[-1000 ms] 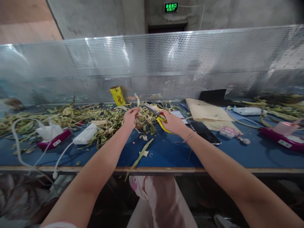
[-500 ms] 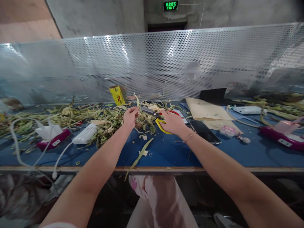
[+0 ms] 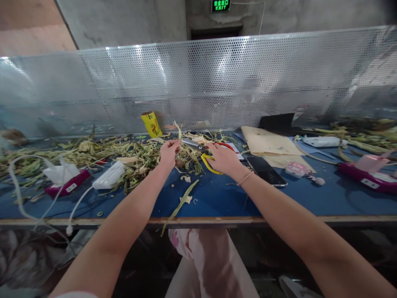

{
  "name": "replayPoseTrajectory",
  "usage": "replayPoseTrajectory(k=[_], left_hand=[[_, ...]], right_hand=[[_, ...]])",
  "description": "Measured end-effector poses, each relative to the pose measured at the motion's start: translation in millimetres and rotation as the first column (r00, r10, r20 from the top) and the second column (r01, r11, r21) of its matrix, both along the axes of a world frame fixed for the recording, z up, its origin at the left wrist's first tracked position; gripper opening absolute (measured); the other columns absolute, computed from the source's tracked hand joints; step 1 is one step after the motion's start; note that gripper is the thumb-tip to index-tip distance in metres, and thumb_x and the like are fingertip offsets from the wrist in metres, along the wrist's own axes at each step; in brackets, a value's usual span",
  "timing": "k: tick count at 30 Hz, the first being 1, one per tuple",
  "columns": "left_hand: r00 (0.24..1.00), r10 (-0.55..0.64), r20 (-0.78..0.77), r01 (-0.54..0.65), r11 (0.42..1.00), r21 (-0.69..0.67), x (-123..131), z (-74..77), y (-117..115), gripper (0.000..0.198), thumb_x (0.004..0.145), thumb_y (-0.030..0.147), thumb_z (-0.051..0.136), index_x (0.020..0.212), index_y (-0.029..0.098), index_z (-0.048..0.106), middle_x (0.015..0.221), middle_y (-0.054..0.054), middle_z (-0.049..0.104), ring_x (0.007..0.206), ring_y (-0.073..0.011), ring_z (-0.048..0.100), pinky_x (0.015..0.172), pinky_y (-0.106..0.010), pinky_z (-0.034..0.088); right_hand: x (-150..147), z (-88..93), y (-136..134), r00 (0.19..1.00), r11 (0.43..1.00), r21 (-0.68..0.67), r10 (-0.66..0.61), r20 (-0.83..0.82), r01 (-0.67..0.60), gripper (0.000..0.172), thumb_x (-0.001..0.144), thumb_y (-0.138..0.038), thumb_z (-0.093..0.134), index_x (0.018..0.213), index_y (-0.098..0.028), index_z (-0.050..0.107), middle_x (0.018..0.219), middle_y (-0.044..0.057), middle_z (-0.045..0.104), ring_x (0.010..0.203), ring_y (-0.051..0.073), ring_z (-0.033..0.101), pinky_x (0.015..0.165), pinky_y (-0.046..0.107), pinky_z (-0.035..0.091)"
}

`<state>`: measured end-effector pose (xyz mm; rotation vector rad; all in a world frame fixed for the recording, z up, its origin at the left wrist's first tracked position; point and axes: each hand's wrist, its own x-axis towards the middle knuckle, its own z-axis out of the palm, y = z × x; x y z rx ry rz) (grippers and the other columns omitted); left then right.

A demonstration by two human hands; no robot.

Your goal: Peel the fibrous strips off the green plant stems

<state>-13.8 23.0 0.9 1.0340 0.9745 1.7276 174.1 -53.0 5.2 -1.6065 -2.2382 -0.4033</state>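
Observation:
My left hand (image 3: pixel 169 154) is closed in a pinch on a pale dried plant stem (image 3: pixel 179 130), whose frayed top sticks up above the fingertips. In my right hand (image 3: pixel 226 160) are scissors (image 3: pixel 192 143) with one red and one yellow handle loop. Their metal blades point left, with the tips right beside the left fingertips; whether they touch the stem I cannot tell. Under and behind the left hand spreads a heap of dried leaves and stems (image 3: pixel 139 159). A single long dried leaf (image 3: pixel 181 203) lies across the table's front edge, nearer to me.
To the left are a white power adapter (image 3: pixel 109 174), a purple power strip (image 3: pixel 67 182) and loose cables. A yellow carton (image 3: pixel 151 124) stands behind the heap. On the right lie a phone (image 3: pixel 267 171), brown paper (image 3: pixel 269 140), a pink case (image 3: pixel 295 169) and another power strip (image 3: pixel 367 178). A perforated metal screen (image 3: pixel 198 82) closes the back.
The view has shifted slightly. Both hands keep nearly the same place over the table, the left still on the stem and the right still on the scissors.

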Motion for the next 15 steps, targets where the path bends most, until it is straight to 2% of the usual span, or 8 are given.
replayPoseTrajectory(k=[7, 15], left_hand=[[0.997, 0.007, -0.075, -0.007, 1.000, 0.001, 0.5, -1.2, 0.5, 0.019, 0.053, 0.020, 0.071, 0.059, 0.014, 0.055, 0.050, 0.005, 0.051, 0.048, -0.0050, 0.046, 0.051, -0.019, 0.037], [0.999, 0.012, -0.048, -0.013, 1.000, -0.023, 2.1, 2.4, -2.7, 0.012, 0.056, 0.015, 0.066, 0.059, 0.014, 0.055, 0.048, 0.005, 0.051, 0.046, -0.0046, 0.046, 0.051, -0.018, 0.037]], right_hand=[[-2.7, 0.2, -0.4, 0.999, 1.000, -0.005, -0.014, 0.050, 0.014, 0.049, 0.085, -0.037, 0.037, 0.129, -0.017, 0.033, 0.117, 0.015, 0.054, 0.090, 0.025, 0.058, 0.074, 0.033, 0.043], [-2.5, 1.6, -2.1, 0.997, 0.999, 0.037, -0.023, 0.067, 0.021, 0.048, 0.084, -0.035, 0.038, 0.128, -0.017, 0.033, 0.111, 0.013, 0.056, 0.089, 0.026, 0.058, 0.072, 0.034, 0.043]])
